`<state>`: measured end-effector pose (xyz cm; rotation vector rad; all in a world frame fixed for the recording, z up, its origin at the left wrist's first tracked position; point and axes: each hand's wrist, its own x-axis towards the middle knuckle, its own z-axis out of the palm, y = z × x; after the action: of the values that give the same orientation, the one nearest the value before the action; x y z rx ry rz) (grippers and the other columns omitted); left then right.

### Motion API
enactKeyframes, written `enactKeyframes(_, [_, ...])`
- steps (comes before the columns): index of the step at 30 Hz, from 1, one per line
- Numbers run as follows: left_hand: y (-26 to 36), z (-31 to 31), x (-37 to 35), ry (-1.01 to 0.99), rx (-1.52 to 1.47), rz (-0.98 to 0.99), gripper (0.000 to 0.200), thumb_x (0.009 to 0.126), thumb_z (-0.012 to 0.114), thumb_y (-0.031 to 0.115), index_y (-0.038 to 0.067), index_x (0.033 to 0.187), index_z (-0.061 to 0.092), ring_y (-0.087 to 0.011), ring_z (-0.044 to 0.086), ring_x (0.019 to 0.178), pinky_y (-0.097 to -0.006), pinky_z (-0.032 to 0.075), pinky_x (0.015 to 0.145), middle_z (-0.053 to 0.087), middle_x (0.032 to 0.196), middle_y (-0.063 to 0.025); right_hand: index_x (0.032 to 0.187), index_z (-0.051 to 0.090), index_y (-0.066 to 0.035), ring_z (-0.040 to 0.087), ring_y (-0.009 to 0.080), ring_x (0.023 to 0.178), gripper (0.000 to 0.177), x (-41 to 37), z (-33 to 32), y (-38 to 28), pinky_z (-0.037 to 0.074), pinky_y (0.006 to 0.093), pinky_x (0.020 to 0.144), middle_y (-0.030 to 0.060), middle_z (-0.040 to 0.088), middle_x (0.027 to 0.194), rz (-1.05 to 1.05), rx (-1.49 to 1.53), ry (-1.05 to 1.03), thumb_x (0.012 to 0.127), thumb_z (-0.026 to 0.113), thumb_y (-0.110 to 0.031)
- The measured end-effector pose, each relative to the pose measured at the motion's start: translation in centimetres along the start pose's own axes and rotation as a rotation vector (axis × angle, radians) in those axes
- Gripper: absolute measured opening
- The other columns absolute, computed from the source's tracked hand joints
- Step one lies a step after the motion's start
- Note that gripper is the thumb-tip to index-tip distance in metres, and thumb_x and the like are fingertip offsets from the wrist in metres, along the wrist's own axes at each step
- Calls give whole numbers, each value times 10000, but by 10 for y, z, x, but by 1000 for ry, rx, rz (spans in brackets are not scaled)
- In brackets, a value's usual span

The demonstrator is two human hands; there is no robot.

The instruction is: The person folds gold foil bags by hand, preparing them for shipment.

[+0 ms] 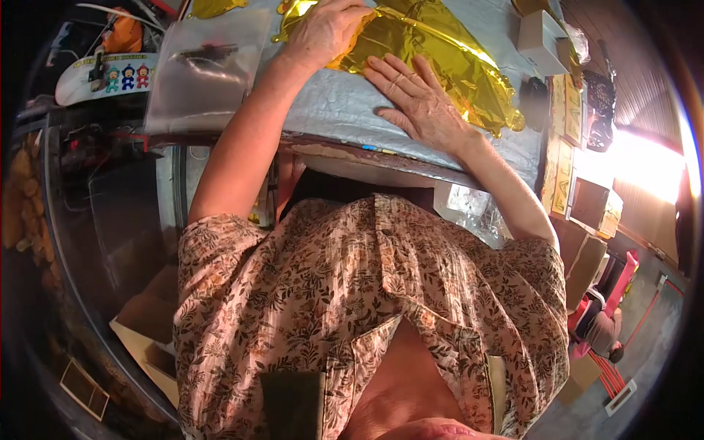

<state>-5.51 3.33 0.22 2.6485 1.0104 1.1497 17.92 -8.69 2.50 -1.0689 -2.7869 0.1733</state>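
A crinkled, shiny gold foil piece [433, 37], shaped like a deflated foil balloon, lies across the table covered in pale blue-grey sheeting [315, 110]. My left hand [326, 33] is at its left part, with the fingers curled over and closed on the foil; the fingertips are partly hidden. My right hand [422, 99] rests palm down near the foil's lower edge, fingers stretched out and thumb apart. To the left of my left forearm lies a clear plastic bag [209, 88]. Another bit of gold foil [216, 7] shows at the top edge.
A white box [543, 44] and a dark rounded object [535, 95] stand at the table's right side. A blue pen-like item [378, 149] lies along the front edge. Yellow lettered boxes [563, 165] are stacked at right. Another person [601, 330] is farther off at right.
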Motion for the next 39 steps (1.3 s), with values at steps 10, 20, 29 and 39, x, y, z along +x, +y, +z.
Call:
enactKeyframes(10, [-6,9,-2,-4,-22,-18,252,953,680,103,27,1190,719,-336,643,1100,-435,542,945,697,1225,-113,1631,333,-123,277,307,1567,688,-7,-3,-4,188,565,1274,100,326,1687,16,6,-10,1057,507,-459])
enactKeyframes(20, [7,4,-2,16,-12,-70,309,885,785,248,43,1113,746,-294,635,1044,-428,539,912,680,1142,-63,1372,589,-87,716,349,1087,416,43,-26,92,572,435,885,162,740,1180,480,83,436,989,682,-221])
enactKeyframes(29, [10,3,-1,5,26,-101,321,887,785,254,45,1128,744,-286,638,1073,-424,540,930,682,1165,-57,950,676,-44,548,452,1180,386,109,-9,151,416,611,1006,249,629,1155,704,64,423,930,714,-427])
enactKeyframes(39, [9,3,-3,5,21,-97,323,891,775,270,67,1139,741,-292,634,1096,-431,537,945,675,1172,-61,1017,630,-23,695,473,863,224,105,-43,116,552,537,734,246,725,897,547,188,454,944,650,-233])
